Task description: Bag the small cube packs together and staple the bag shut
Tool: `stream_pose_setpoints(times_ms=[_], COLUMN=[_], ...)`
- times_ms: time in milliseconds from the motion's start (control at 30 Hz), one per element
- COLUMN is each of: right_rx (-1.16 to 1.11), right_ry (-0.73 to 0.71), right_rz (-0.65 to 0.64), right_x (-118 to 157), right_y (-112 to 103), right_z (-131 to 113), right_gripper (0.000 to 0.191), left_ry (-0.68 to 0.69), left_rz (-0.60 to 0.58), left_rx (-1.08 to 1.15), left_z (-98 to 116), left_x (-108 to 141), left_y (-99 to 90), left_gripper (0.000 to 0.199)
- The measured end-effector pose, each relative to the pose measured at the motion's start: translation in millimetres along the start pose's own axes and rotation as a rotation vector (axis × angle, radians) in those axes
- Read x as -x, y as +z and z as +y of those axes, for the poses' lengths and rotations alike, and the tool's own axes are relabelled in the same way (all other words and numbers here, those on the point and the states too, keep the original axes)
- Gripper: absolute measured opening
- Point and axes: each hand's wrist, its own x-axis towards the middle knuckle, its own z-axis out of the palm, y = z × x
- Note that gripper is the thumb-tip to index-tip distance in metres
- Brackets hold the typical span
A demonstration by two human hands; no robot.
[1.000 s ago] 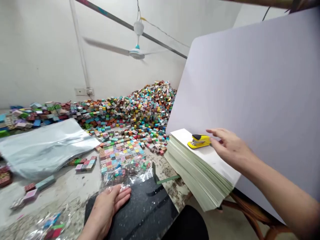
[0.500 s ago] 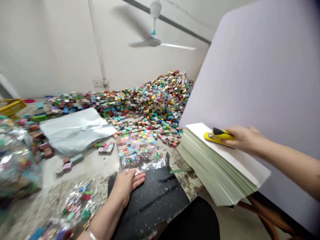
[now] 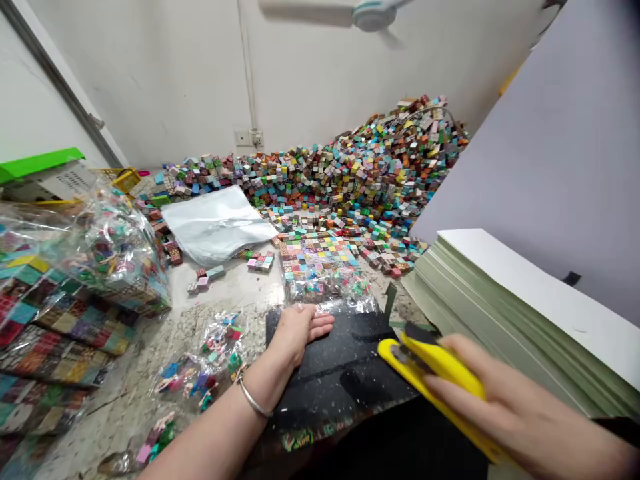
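Loose printed blocks (image 3: 350, 175) heap against the white wall (image 3: 180, 73) toward one o'clock. At four o'clock, the right hand's (image 3: 493, 400) grip clasps a yellow stapler (image 3: 450, 367), nose toward ten o'clock, probably for easy squeezing. At six, the left hand (image 3: 299, 332) meets a clear bag of blocks (image 3: 323, 263), perhaps steadying its edge; whether that grip pinches film, I cannot tell.

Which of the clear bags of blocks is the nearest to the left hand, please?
The block bag just beyond the left hand; the other block bags are grouped at the picture's left side.
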Motion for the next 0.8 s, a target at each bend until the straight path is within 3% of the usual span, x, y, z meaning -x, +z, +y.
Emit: stream_pose_setpoints(times_ms=[100, 233, 800], right_rx=[0.028, 0.041, -0.085], right_ry=[-0.035, -0.014, 0.065], right_rz=[-0.202, -0.248, -0.195], right_x=[-15.7, -38.6, -51.8], right_y=[33.3, 50.6, 81.1], right_z=[-14.6, -21.2, -33.4], right_gripper=[0.029, 0.025, 0.037], left_ry=[0.009, 0.019, 0.025], left_rz=[-0.009, -0.018, -0.068], left_rx=[0.014, 0.031, 0.047], left_z=[-2.0, -4.5, -4.1], left_x=[-1.4, -2.9, -2.2], left_y=[-1.1, -2.1, -3.3], left_gripper=[0.008, 0.008, 0.02])
